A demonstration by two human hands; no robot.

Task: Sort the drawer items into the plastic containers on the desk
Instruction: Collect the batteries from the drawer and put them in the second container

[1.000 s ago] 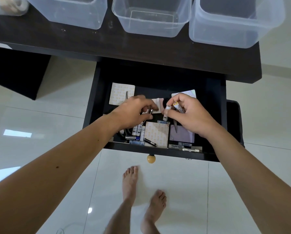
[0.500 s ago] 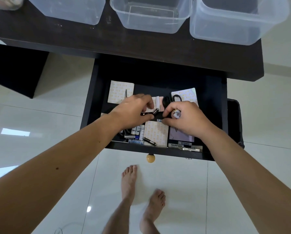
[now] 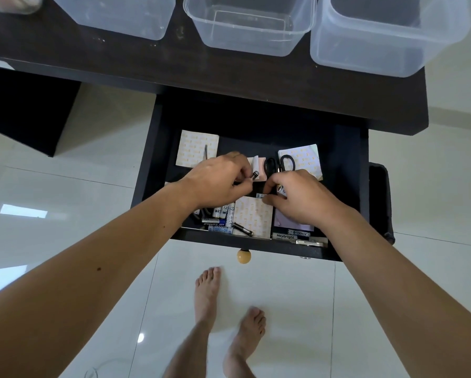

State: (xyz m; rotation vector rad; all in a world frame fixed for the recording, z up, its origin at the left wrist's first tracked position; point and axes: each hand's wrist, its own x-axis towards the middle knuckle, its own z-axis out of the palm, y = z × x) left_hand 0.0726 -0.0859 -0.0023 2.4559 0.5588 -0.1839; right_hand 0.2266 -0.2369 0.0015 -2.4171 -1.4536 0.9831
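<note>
Bare forearms, no sleeves; left hand (image 3: 220,179) and right hand (image 3: 301,196) ringless; bare feet (image 3: 228,304).

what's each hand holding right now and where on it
The left hand pinches a small dark battery at its near end, metal tip sticking out. The right hand grips light-coloured batteries around their bodies, ends showing between thumb and fingers.

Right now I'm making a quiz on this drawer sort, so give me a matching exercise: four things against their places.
Things:
1. scissors
2. round knob
3. dark battery
4. middle plastic container

Places:
A. on the desk
B. pinched by the left hand
C. outside the drawer front
D. at the drawer's back, beyond the right hand

Pairs: 1-D, 2-C, 3-B, 4-A
</note>
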